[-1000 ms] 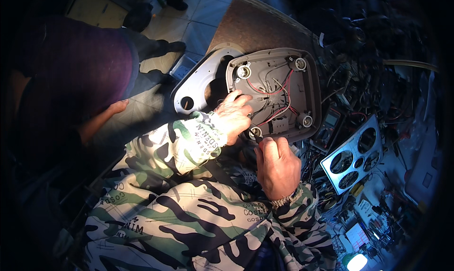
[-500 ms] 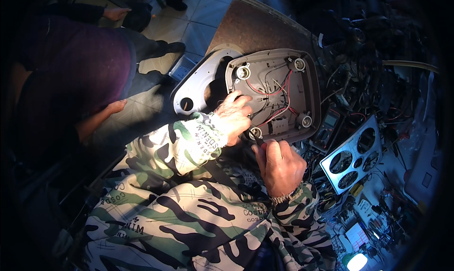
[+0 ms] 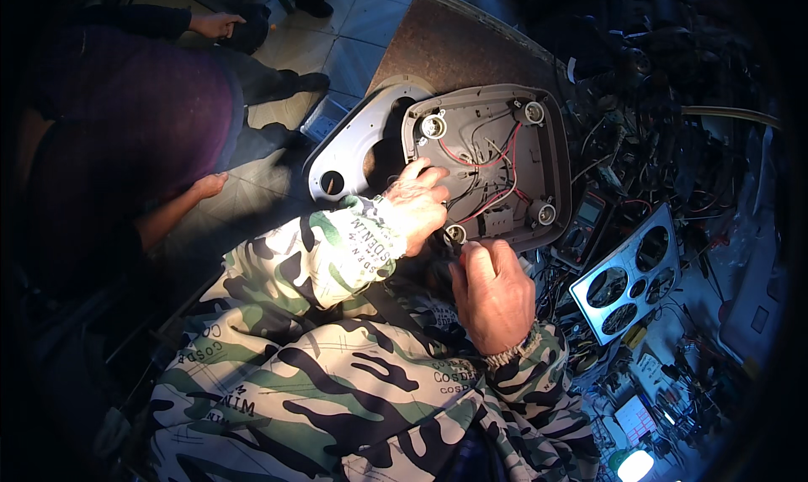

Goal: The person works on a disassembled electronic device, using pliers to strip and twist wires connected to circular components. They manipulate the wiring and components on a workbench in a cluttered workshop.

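A brown-grey plastic housing [image 3: 543, 158] leans in front of me with its inside facing up. Round white lamp sockets, among them the upper left one [image 3: 433, 127], sit in its corners, joined by red and black wires [image 3: 515, 158]. My left hand [image 3: 417, 213] is closed over the housing's left edge, steadying it. Beside the lower left socket [image 3: 455, 233], my right hand [image 3: 497, 297] has its fingers pinched together. Whatever lies between those fingertips is hidden behind the hand.
A pale panel with round holes [image 3: 332, 183] lies left of the housing on a brown board [image 3: 446, 49]. To the right are a multimeter [image 3: 587, 217], a silver plate with round openings [image 3: 604, 288] and cluttered tools. Another person [image 3: 160, 103] stands at left.
My right hand has shifted slightly left and down and turned, so the dark slim thing seen at its fingertips is now hidden. My left hand stays on the housing's edge.
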A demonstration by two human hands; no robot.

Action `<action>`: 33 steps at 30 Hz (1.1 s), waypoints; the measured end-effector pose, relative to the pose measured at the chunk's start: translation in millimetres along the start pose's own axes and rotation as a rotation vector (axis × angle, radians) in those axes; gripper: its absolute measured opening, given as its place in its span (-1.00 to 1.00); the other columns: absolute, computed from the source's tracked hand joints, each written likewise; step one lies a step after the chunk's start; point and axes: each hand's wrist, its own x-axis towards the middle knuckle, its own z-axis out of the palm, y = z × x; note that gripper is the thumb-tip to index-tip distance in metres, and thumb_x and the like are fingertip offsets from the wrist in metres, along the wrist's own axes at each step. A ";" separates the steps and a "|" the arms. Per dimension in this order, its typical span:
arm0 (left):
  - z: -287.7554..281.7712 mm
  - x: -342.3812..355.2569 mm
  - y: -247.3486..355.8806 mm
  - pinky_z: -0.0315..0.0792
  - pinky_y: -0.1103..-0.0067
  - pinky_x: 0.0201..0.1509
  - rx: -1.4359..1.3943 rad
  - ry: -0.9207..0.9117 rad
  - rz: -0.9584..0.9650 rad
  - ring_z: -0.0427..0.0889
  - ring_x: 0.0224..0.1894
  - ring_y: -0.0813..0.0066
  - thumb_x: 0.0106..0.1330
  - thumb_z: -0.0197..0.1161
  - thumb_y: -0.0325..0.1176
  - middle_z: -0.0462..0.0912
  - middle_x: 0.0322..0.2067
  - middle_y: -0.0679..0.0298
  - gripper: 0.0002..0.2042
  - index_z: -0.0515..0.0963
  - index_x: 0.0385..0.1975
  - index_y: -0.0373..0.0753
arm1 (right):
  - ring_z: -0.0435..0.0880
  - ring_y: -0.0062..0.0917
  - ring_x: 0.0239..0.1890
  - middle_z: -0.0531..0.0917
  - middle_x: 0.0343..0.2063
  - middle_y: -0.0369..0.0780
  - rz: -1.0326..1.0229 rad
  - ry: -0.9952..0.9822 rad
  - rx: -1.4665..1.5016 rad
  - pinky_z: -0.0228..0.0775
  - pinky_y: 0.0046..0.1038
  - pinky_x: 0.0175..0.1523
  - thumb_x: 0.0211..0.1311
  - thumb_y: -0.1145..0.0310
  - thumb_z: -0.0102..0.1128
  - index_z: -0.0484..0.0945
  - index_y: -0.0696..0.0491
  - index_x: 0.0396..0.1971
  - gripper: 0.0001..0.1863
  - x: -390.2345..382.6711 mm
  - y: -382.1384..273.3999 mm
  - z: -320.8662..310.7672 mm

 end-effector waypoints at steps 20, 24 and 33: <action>-4.8 1.3 1.5 0.04 -0.04 0.57 0.021 -0.064 -0.022 0.30 0.46 0.01 -0.36 0.54 -0.36 0.69 0.06 0.20 -0.64 0.81 -0.40 -0.19 | 0.69 -0.14 -0.38 0.57 -0.36 -0.11 0.138 -0.073 -0.086 0.56 -0.20 -0.31 0.15 0.48 0.48 0.57 0.13 -0.24 -0.75 2.1 -4.3 -3.5; 2.7 2.5 -2.5 0.02 -0.05 0.58 0.004 -0.023 0.002 0.30 0.46 0.01 -0.35 0.52 -0.38 0.68 0.05 0.19 -0.66 0.81 -0.43 -0.20 | 0.68 -0.22 -0.32 0.50 -0.37 -0.13 -0.020 0.083 -0.052 0.55 -0.24 -0.30 0.26 0.36 0.41 0.53 0.09 -0.30 -0.80 5.6 1.9 3.6; 2.6 2.2 -2.0 0.03 -0.06 0.57 0.009 -0.021 -0.003 0.31 0.45 0.00 -0.35 0.51 -0.38 0.68 0.04 0.21 -0.67 0.81 -0.44 -0.19 | 0.66 -0.19 -0.24 0.52 -0.29 -0.10 -0.007 0.062 -0.062 0.52 -0.23 -0.30 0.20 0.39 0.43 0.55 0.10 -0.24 -0.77 6.8 0.7 0.6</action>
